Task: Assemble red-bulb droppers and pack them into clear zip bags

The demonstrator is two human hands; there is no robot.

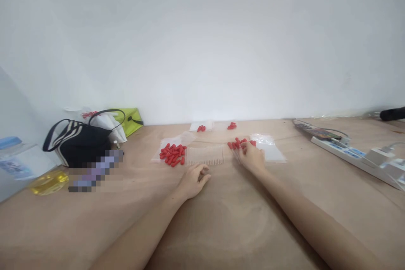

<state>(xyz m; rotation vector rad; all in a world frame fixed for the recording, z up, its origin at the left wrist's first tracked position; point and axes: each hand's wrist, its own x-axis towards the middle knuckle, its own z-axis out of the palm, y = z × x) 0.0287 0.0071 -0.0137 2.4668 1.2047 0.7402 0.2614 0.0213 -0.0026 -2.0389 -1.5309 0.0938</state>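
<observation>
My left hand rests on the table with its fingers loosely curled, thumb apart, and nothing visible in it. Just beyond it lies a row of thin clear tubes, side by side. To their left, a pile of red rubber bulbs sits on a clear plastic bag. My right hand is closed over a group of red-capped droppers, clear tubes with red bulbs at their far ends. Its fingertips pinch at one of these; the fingers partly hide the contact.
Behind are two small clusters of red bulbs. A plastic bag lies right of my right hand. Far right are a power strip and a phone. At left stand a black bag, a green bag and a yellow-liquid bottle.
</observation>
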